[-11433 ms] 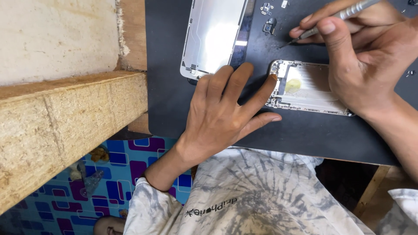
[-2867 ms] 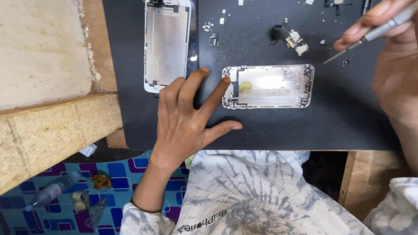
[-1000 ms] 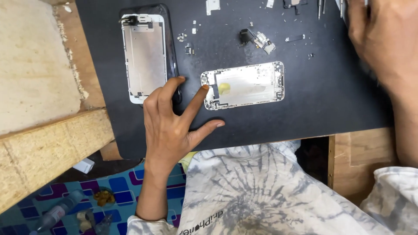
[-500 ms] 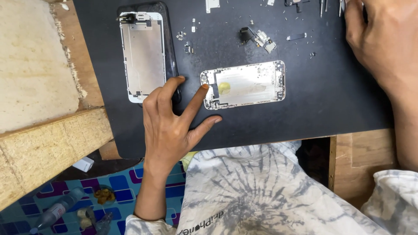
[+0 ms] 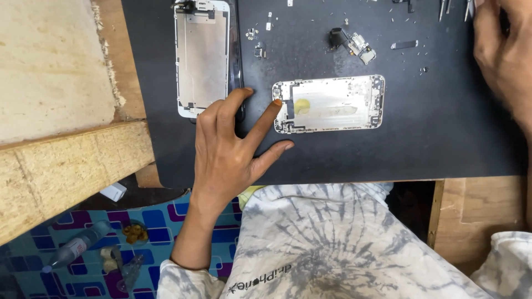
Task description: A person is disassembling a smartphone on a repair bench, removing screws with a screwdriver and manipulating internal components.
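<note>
Two phone parts lie on the black work mat [image 5: 388,155] that fills the middle and upper part of the frame. Near the centre sits an opened phone housing [image 5: 328,104], lying lengthwise, silvery inside with a yellowish patch near its left end. At the upper left of the mat lies a screen assembly [image 5: 201,58], standing lengthwise up the frame, its metal back plate facing up.

One hand, the left hand [image 5: 227,149], rests flat on the mat at lower centre with fingers spread; one fingertip touches the left end of the housing, another lies by the lower right corner of the screen assembly, and the thumb points right just below the housing. Over at the upper right edge, the right hand [image 5: 501,55] is curled, partly out of frame; I cannot tell whether it grips anything.

Small loose parts [image 5: 354,43] and tiny screws lie scattered above the housing, with tweezers [image 5: 443,8] at the top edge. A rough wooden bench [image 5: 61,138] fills the left side, and a plastic bottle [image 5: 75,249] lies on the patterned floor at lower left.
</note>
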